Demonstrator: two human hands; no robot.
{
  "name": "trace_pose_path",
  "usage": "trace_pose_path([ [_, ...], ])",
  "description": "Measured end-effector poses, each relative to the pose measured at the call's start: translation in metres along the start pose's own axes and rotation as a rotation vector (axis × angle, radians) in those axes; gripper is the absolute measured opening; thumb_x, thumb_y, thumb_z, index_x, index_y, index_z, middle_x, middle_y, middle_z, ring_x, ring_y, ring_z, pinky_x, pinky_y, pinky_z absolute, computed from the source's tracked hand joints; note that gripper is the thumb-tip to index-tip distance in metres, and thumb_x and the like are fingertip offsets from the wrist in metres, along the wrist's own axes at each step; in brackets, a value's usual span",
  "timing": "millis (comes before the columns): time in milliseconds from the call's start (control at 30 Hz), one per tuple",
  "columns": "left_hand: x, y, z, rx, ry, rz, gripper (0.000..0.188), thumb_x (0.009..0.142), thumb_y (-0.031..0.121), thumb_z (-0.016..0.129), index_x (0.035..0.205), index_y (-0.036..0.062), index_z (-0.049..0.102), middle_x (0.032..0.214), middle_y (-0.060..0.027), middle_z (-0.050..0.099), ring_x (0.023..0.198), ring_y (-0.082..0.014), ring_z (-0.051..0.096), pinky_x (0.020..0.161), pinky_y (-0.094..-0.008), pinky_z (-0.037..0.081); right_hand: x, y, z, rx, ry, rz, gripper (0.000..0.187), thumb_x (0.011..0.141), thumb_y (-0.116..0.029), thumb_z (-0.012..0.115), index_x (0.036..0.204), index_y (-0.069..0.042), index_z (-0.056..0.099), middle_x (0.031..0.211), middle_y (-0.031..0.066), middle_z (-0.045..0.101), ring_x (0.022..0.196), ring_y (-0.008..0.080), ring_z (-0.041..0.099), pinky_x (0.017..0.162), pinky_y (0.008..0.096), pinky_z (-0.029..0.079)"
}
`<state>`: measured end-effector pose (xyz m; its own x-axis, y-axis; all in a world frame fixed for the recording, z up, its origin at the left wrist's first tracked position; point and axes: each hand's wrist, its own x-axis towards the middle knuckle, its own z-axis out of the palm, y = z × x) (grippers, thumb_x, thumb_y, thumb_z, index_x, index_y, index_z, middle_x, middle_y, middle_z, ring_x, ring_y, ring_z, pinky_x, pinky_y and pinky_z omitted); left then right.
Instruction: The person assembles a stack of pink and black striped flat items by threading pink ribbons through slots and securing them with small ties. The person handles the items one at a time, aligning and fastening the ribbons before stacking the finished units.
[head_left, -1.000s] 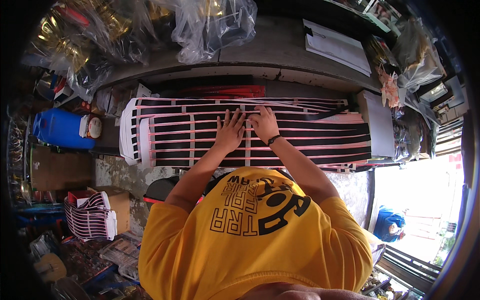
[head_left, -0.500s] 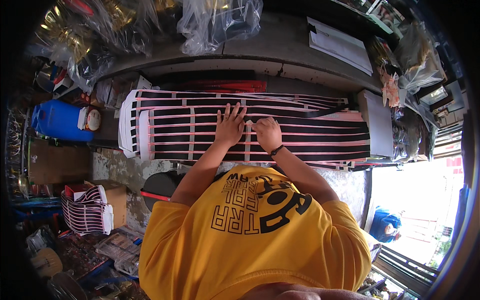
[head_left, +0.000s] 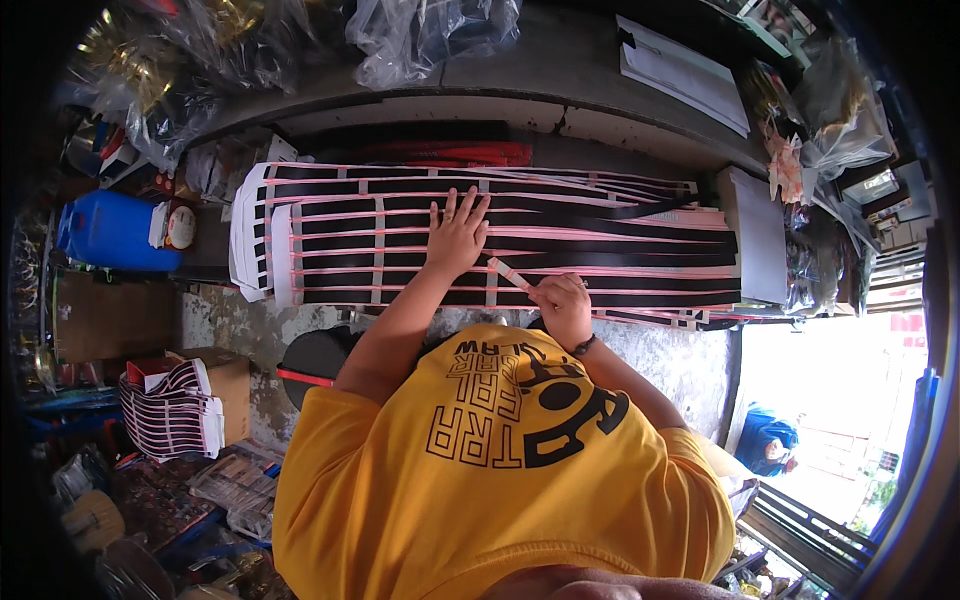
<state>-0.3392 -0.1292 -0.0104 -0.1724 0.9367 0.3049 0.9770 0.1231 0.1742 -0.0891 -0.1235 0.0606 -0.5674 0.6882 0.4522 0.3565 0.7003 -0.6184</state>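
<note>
Long black strips [head_left: 620, 237] lie side by side on white backing sheets [head_left: 247, 240], with pinkish lines between them and pale tape bands [head_left: 378, 250] running across. My left hand [head_left: 457, 238] rests flat on the strips, fingers spread, beside one crosswise band. Low and to its right, my right hand [head_left: 563, 300] pinches the end of a pale tape strip [head_left: 510, 274]. That tape slants up from the fingers, its upper part lifted off the strips near my left hand. A dark band circles my right wrist.
A grey ledge [head_left: 560, 75] runs behind the work, with clear plastic bags [head_left: 430, 40] and clipped white papers [head_left: 685, 80] on it. A blue container [head_left: 112, 232] stands at the left. Below it, a cardboard box [head_left: 232, 395] has more striped sheets [head_left: 170, 410] against it.
My right hand has moved down and right, away from my left hand, peeling the tape strip up with it. My left hand stays almost in place.
</note>
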Motion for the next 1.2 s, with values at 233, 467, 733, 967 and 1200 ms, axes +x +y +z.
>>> trace_pose_path([
  [233,0.001,0.0,-0.001,0.0,-0.043,-0.015,0.048,0.1,0.038,0.041,0.147,0.027,0.041,0.156,-0.0037,0.033,0.146,-0.0351,0.025,0.115,-0.0624,0.017,-0.022,-0.009,-0.042,-0.007,0.016,0.054,0.005,0.072,-0.006,0.075,0.073,-0.009,0.072,0.08,0.0026,0.068,0.077,0.0247,0.061,0.071,0.0358,0.048],
  [467,0.0,-0.001,-0.001,0.04,-0.021,0.011,0.049,0.101,0.038,0.039,0.149,0.0275,0.038,0.157,-0.004,0.031,0.146,-0.0341,0.023,0.115,-0.0619,0.016,-0.05,-0.015,-0.063,0.12,-0.05,0.239,0.008,0.076,-0.007,0.077,0.083,-0.007,0.074,0.084,0.0066,0.071,0.072,0.0218,0.064,0.067,0.0322,0.05],
  [733,0.008,-0.007,-0.021,-0.242,-0.156,-0.045,0.053,0.104,0.038,0.034,0.154,0.0257,0.026,0.16,-0.0075,0.024,0.148,-0.0383,0.016,0.115,-0.064,0.011,-0.004,-0.009,-0.032,0.271,-0.19,0.429,0.037,0.084,-0.013,0.071,0.12,-0.007,0.067,0.105,0.0133,0.07,0.075,0.0212,0.068,0.068,0.0301,0.054],
  [967,-0.031,0.027,-0.027,-0.072,-0.078,-0.053,0.049,0.103,0.035,0.034,0.149,0.0183,0.037,0.156,-0.009,0.033,0.146,-0.0354,0.025,0.114,-0.0647,0.015,0.031,-0.012,-0.014,0.126,-0.12,0.331,0.024,0.084,-0.012,0.07,0.107,-0.007,0.07,0.097,0.011,0.07,0.074,0.0213,0.066,0.065,0.0305,0.053],
  [1200,-0.04,0.025,-0.013,0.028,0.035,-0.043,0.047,0.101,0.031,0.038,0.146,0.0197,0.042,0.153,-0.0056,0.038,0.143,-0.0322,0.031,0.114,-0.0619,0.019,0.02,0.0,-0.028,0.127,-0.001,0.38,0.009,0.078,-0.01,0.075,0.082,-0.004,0.071,0.082,0.0095,0.068,0.068,0.0225,0.065,0.059,0.0314,0.051],
])
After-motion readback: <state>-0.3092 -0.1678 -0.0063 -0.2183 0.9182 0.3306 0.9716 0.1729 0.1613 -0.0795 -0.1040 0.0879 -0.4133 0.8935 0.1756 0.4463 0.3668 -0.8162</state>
